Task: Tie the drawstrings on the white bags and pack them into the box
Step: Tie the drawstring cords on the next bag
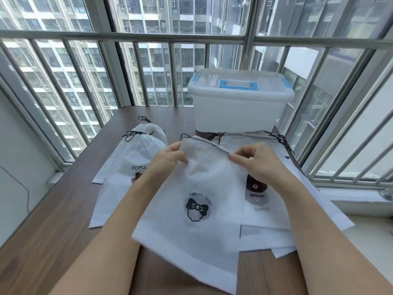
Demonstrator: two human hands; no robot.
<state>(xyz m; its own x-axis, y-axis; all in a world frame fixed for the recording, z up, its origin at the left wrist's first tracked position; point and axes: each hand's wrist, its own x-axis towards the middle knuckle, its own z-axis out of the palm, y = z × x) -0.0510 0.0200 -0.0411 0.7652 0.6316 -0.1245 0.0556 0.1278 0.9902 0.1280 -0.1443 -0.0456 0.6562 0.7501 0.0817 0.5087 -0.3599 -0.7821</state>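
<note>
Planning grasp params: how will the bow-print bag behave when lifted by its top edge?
Likely floppy: the bow-print bag drapes and creases between the left hand and right hand. Probably very light, since it looks flat and thin enough that the bags below show through. Its lower half would likely sag or swing, not hold shape.

- White bag (pixel 197 201): black bow print, black lettering.
- Neighbouring bag (pixel 261 201): brown bear print.
- Box (pixel 236 116): translucent white, blue handle (pixel 238 84).
- Counter (pixel 63 209): dark brown woodgrain.
</note>
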